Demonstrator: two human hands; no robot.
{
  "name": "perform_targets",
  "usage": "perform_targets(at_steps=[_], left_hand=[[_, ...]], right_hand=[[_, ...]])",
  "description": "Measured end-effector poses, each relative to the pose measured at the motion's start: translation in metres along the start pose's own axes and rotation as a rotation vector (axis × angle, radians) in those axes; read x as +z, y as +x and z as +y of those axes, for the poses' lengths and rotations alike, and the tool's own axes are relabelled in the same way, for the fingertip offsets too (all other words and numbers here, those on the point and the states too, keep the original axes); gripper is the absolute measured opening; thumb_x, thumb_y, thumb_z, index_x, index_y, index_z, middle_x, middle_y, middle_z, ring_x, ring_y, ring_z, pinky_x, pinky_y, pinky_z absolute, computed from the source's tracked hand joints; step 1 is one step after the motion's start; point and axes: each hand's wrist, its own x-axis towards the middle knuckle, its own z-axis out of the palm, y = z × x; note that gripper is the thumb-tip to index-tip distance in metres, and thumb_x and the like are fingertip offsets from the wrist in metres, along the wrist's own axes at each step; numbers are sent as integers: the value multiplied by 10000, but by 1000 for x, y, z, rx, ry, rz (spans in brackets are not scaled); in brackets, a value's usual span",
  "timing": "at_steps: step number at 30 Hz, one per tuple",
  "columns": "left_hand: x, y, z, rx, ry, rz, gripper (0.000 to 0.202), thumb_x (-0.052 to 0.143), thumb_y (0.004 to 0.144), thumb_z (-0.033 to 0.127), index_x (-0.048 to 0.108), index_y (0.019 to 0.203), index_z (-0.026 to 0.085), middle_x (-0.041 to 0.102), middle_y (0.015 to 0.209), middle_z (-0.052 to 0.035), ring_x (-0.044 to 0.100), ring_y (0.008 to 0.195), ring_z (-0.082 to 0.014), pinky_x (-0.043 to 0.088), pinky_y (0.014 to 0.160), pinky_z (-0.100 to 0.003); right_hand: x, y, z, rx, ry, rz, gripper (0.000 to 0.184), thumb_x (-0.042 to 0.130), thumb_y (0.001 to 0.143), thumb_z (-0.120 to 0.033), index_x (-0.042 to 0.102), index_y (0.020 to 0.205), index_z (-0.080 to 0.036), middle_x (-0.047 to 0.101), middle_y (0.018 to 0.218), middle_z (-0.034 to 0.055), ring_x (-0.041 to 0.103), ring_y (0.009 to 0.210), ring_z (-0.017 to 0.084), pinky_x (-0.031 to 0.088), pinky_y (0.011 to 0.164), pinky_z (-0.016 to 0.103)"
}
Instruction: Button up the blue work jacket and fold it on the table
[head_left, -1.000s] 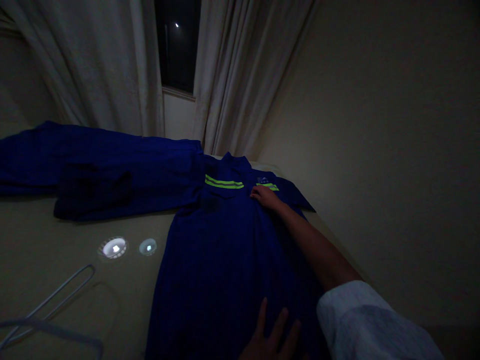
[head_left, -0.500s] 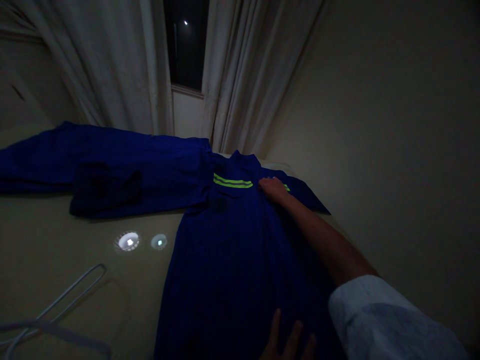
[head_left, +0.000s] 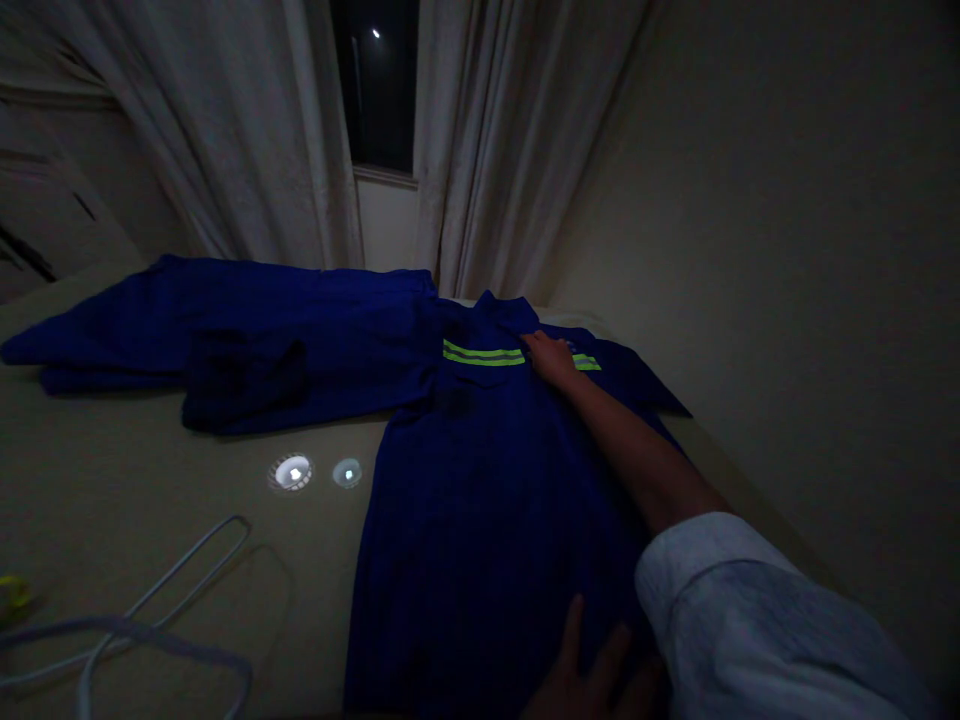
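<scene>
A dark blue shirt (head_left: 480,500) with two yellow-green chest stripes lies flat on a beige surface (head_left: 112,500), collar pointing away from me. My right hand (head_left: 551,357) reaches far out and lies on the chest just below the collar, between the two stripes, fingers stretched forward on the cloth. My left hand (head_left: 592,675) presses flat on the shirt's lower part at the bottom of the view, fingers apart; its palm is cut off by the frame edge. Neither hand holds anything.
More blue cloth (head_left: 240,330) spreads to the left from the shirt's shoulder. A white wire hanger (head_left: 176,580) lies at the lower left, a small yellow thing (head_left: 11,593) at the left edge. Two bright round spots (head_left: 291,472) show on the surface. Curtains (head_left: 480,150) and a wall stand behind.
My right hand has slid a little up the chest toward the collar. My left hand has shifted right along the lower shirt. The view has swung left.
</scene>
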Motion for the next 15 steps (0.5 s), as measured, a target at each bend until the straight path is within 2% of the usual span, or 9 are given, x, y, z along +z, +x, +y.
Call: perform_targets(at_steps=[2,4,6,7,9,11,13,15], left_hand=[[-20,7,-7,113,26,54,337,494,1057,472,715,1289,368,598,1533,-31,629,1286,-338,596,954,-638],[-43,13,-13,173,-1,32,308,479,1075,428,734,1202,308,642,1452,-65,605,1283,-336,492,1051,-715],[-63,16,-17,217,-59,6,222,541,1060,335,739,1083,238,720,1210,-72,654,1099,-263,433,1111,-670],[-70,17,-18,242,-86,-2,175,577,1044,297,731,1042,214,725,1079,-58,656,986,-224,444,1102,-609],[-77,18,-18,283,-119,-4,96,631,1013,246,709,1005,190,684,893,-27,620,820,-184,493,976,-478],[-77,16,-18,296,-146,-3,44,656,996,221,686,1000,189,664,843,-15,601,775,-186,485,810,-394],[-74,15,-19,255,-181,1,33,666,991,209,673,1022,200,673,845,-8,598,766,-193,442,710,-361],[-71,15,-21,170,-233,26,36,663,1000,215,668,1036,217,684,845,0,599,760,-195,420,677,-349]], right_hand=[[-16,-43,-1,-90,121,32,451,609,1005,-179,583,1454,-206,616,1434,169,632,1255,306,489,1040,440],[-35,-105,-1,-193,301,95,370,652,1006,-233,645,1375,-202,665,1361,139,650,1222,283,494,1056,423],[-53,-180,-4,-238,477,167,279,665,1018,-312,695,1281,-224,720,1250,97,683,1149,255,512,1032,400],[-59,-221,-7,-213,546,207,256,674,1016,-347,709,1244,-237,737,1200,80,696,1113,249,525,1004,393],[-65,-299,-13,-74,647,298,211,677,1015,-375,726,1180,-253,757,1108,57,717,1031,237,547,934,376],[-60,-368,-19,100,708,387,159,647,1031,-358,736,1115,-258,762,1042,45,726,970,223,553,886,360],[-46,-423,-25,249,738,452,147,622,1038,-337,743,1060,-255,760,999,40,725,934,215,553,856,350],[-30,-461,-32,359,771,493,154,620,1033,-340,744,1038,-249,752,970,41,720,904,212,554,820,343]])
